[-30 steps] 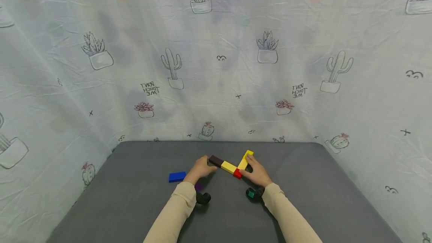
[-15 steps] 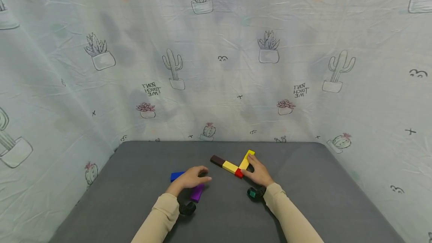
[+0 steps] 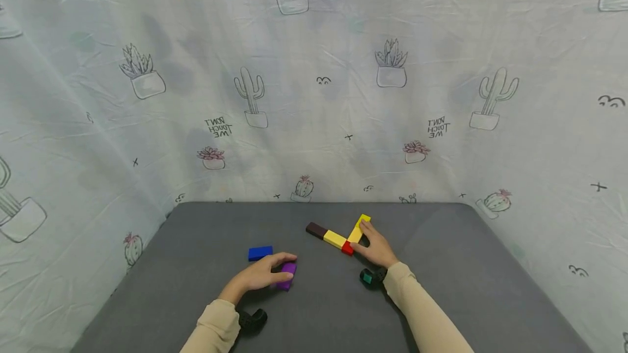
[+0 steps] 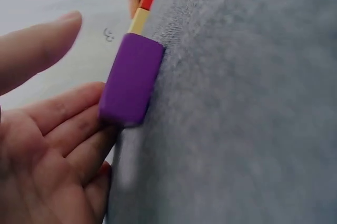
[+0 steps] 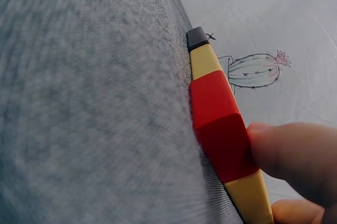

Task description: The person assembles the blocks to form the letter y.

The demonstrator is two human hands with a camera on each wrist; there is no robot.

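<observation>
A V of joined blocks lies mid-table: a dark brown block [image 3: 316, 229], a yellow block [image 3: 334, 239], a red corner block [image 3: 347, 248] and a second yellow block [image 3: 358, 230]. My right hand [image 3: 360, 237] holds the V at its corner. Its thumb [image 5: 295, 150] presses the red block [image 5: 218, 124], and its fingers lie along the far side of the yellow arm. My left hand [image 3: 283, 267] reaches the purple block [image 3: 287, 277] lying flat nearer me. In the left wrist view its fingers [image 4: 79, 113] touch the purple block's [image 4: 130, 79] end and the thumb hovers apart.
A blue block [image 3: 260, 253] lies flat just left of the purple one. The grey table [image 3: 441, 287] is ringed on three sides by a cactus-print cloth [image 3: 314, 97]. A black wrist camera [image 3: 368, 278] sits at the right wrist, and another [image 3: 252, 320] at the left.
My left hand left the brown end of the V and drew back left and toward me onto the purple block. The right hand stayed on the V's corner.
</observation>
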